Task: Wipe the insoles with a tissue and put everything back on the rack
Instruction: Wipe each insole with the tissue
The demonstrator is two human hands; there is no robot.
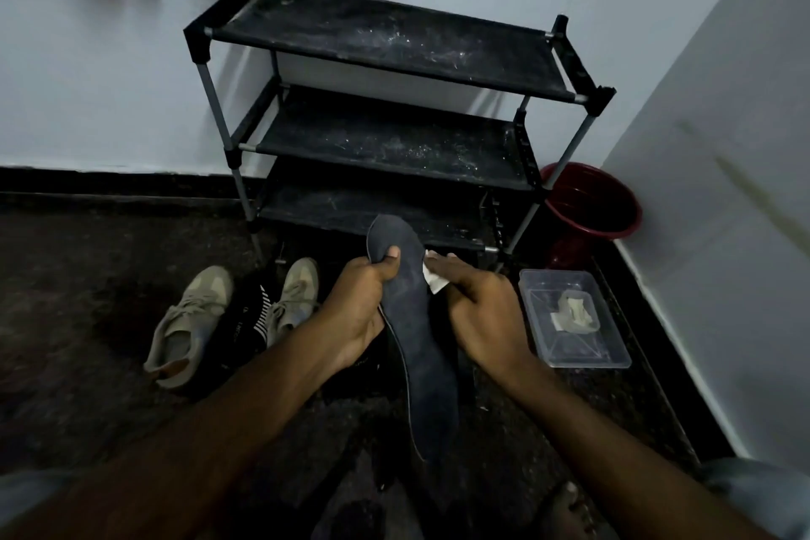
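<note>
Wiping step is in hand; the shoes are on the floor, not on the rack. Far left on the dark floor is a pair of beige fabric sneakers [188,320], lying apart, with a black item with white stripes [256,313] between them (sock or shoe, can't tell). Left hand [361,307] grips the long dark grey foam insole [423,346] near its toe end, thumb on the upper face and fingers wrapped behind the left edge. Insole stands nearly upright, toe up toward the black three-tier fabric-shelf rack [385,39] and heel down between the forearms. The grip sits on the upper third, and most of the length hangs unsupported below it. Small white tissue [435,281] touches the insole's right edge, just across from the left thumb, held under the fingers of the right hand [486,311]. That hand's thumb is hidden, so the exact pinch is unclear. Judgement: the wipe is at the toe end. Next move needs the right hand to drag the tissue down the face toward the heel while the left holds firm, likely re-gripping lower since the foam should flex. Right of the hands, a clear rectangular plastic box [587,363] sits on the floor with a crumpled pale wad [574,311] inside, possibly used tissue. Beyond it is a round red plastic bucket [613,215], just beside the rack's right leg.
</note>
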